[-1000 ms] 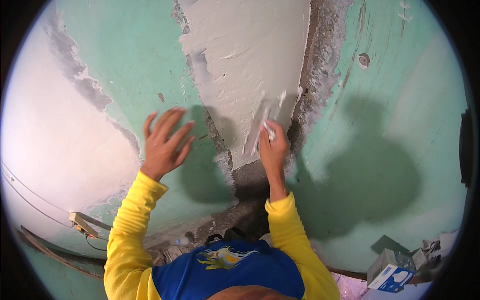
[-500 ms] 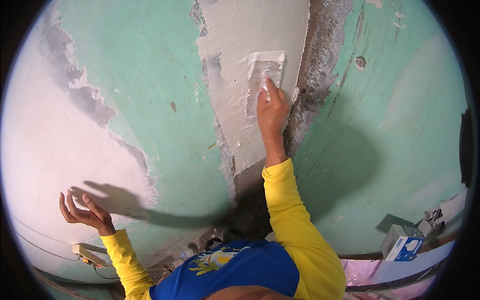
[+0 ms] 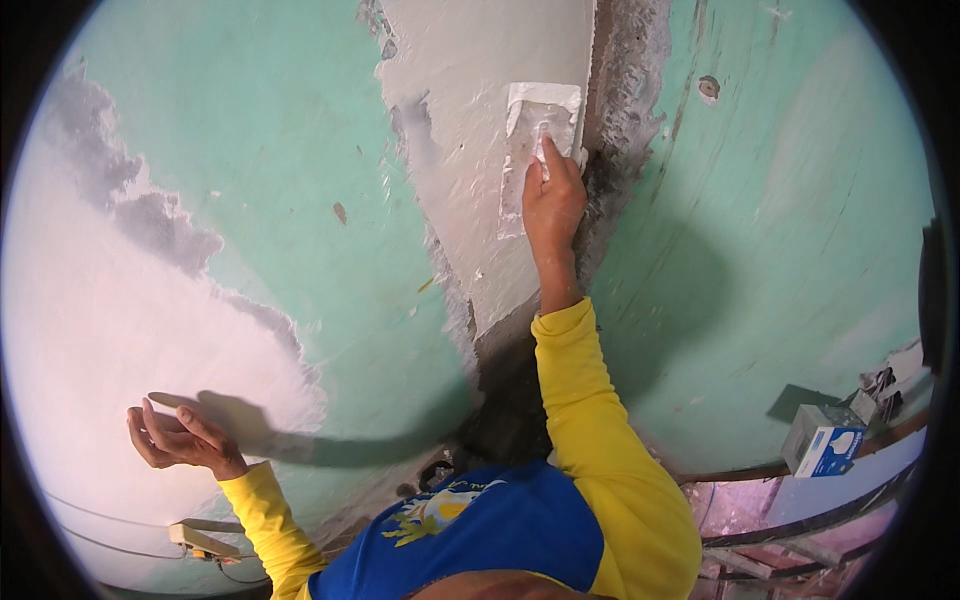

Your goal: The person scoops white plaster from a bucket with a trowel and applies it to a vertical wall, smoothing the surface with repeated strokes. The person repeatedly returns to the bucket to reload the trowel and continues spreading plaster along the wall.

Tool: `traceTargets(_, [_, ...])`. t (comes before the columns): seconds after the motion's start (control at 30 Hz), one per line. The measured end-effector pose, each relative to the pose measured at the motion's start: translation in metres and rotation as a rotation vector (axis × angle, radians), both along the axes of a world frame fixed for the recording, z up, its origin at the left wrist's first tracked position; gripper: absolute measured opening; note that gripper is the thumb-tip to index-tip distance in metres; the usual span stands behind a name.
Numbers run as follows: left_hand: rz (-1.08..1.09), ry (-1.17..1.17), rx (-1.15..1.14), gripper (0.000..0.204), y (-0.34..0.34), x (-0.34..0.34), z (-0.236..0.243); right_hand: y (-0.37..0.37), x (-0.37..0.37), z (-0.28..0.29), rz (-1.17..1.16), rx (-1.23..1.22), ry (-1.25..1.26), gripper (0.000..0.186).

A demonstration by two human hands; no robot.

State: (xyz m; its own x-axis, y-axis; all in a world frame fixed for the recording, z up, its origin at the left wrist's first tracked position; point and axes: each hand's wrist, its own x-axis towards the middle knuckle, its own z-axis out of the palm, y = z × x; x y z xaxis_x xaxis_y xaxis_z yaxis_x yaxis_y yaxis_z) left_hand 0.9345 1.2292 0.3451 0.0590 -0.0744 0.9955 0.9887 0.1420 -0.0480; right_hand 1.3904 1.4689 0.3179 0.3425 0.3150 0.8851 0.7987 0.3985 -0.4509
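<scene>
Near the top centre of the frame the right hand (image 3: 553, 205) is raised against a wall, its fingers closed on a flat putty blade (image 3: 541, 112) smeared with pale filler, the index finger laid straight along the blade's back and pressing it flat to the surface. The blade lies on a broad strip of grey-white plaster (image 3: 480, 150) that runs down from the upper edge toward the middle of the picture, and its right edge sits just beside a rough, dark, crumbled seam (image 3: 628, 110) that borders the plaster strip on the right. On both sides of this strip the wall is painted mint green (image 3: 300, 150), with a small round hole (image 3: 708, 88) in the upper right. A large white patch (image 3: 110, 340) with a ragged grey border fills the left of the frame. The left hand (image 3: 178, 438) hangs well apart from the blade in the lower left, palm up, fingers loosely curled and holding nothing, in front of the white patch. Both arms wear yellow sleeves (image 3: 590, 400), and a blue shirt front (image 3: 480, 530) shows at the bottom centre. A small white electrical fitting (image 3: 200, 542) with thin wires sits at the lower left, and a blue and white box (image 3: 825, 447) rests on a ledge at the lower right.
</scene>
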Motion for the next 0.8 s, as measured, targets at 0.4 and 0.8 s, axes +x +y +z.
traceTargets(0.4, [0.020, -0.018, -0.007, 0.043, 0.001, 0.000, -0.002, 0.001, 0.004, 0.002, -0.018, 0.023, -0.005, 0.039])
traceTargets(0.8, [0.038, 0.048, -0.024, 0.039, -0.005, 0.004, 0.001, -0.024, 0.065, -0.042, 0.499, -0.215, 0.835, 0.035])
